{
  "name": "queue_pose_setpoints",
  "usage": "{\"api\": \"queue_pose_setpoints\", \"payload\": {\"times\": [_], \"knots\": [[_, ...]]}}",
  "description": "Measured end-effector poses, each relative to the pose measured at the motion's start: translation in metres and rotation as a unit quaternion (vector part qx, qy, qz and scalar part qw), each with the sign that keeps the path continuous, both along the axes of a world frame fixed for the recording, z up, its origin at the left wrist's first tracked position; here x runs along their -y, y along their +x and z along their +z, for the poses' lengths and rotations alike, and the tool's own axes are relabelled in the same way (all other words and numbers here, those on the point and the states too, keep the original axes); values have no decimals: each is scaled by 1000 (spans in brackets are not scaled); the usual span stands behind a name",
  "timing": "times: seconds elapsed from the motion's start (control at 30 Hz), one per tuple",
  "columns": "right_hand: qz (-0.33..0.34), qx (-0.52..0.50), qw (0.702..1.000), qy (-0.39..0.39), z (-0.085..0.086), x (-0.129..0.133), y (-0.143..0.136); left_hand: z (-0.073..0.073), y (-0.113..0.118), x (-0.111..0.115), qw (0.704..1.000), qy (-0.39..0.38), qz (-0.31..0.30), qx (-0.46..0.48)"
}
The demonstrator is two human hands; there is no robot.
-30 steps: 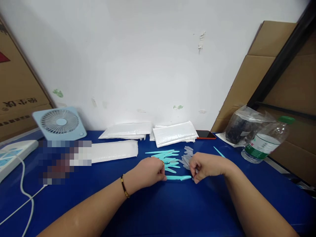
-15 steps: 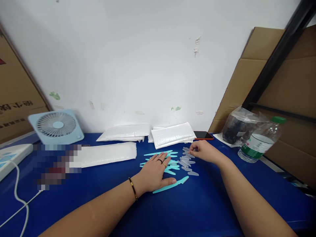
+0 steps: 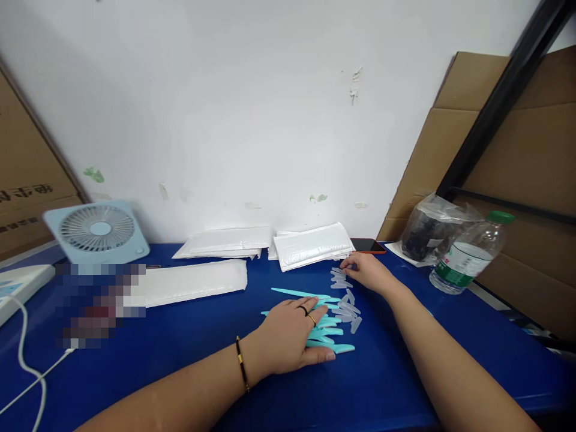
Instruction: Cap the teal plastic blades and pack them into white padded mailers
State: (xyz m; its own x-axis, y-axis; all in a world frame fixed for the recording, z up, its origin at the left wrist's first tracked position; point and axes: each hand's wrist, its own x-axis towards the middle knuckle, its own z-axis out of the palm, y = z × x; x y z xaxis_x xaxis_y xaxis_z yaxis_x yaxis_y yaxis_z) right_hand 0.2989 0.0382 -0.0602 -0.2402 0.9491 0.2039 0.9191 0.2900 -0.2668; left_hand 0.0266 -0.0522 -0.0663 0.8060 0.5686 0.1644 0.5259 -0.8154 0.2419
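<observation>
My left hand (image 3: 297, 333) lies palm down with fingers spread over a loose pile of turquoise eyebrow razors (image 3: 330, 332), covering most of their handles. Its thumb rests along the lowest razor. Several translucent blade caps (image 3: 346, 310) lie scattered just right of the razor heads. Farther back, more such caps form a short column. At the top of that column, my right hand (image 3: 366, 271) has thumb and fingers pinched together on the end of a cap; the fingertips partly hide it.
White padded mailers (image 3: 315, 245) lie along the wall, with a single white mailer (image 3: 198, 282) nearer on the left. A blue fan (image 3: 99, 231) and a white power strip (image 3: 24, 288) are at left. A phone (image 3: 368, 245), a bagged dark item (image 3: 420, 234) and a water bottle (image 3: 468, 258) stand at right.
My left hand has moved toward me and to the right, dragging the razors with it. The caps have split into a back column and a nearer cluster. My right hand stays near the back caps.
</observation>
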Motion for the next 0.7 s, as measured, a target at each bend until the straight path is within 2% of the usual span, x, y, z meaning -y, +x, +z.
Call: {"api": "queue_pose_setpoints", "payload": {"times": [0.13,0.23,0.33,0.43,0.57,0.7], "knots": [[14,-6,1000,1,-9,-7,-2,7,-10,-25,996,-15,70,53],[3,0,1000,12,-12,-9,-4,4,-24,-52,989,-3,132,68],[-8,5,1000,29,-12,-9,-6,-2,-35,-71,990,-7,131,61],[6,-32,999,20,-9,-6,-7,-5,-38,-77,992,3,121,47],[69,-106,991,-34,-2,4,-13,-3,-42,-80,990,43,130,24],[124,-87,987,-50,0,12,-28,-2,-48,-85,990,41,135,27]]}}
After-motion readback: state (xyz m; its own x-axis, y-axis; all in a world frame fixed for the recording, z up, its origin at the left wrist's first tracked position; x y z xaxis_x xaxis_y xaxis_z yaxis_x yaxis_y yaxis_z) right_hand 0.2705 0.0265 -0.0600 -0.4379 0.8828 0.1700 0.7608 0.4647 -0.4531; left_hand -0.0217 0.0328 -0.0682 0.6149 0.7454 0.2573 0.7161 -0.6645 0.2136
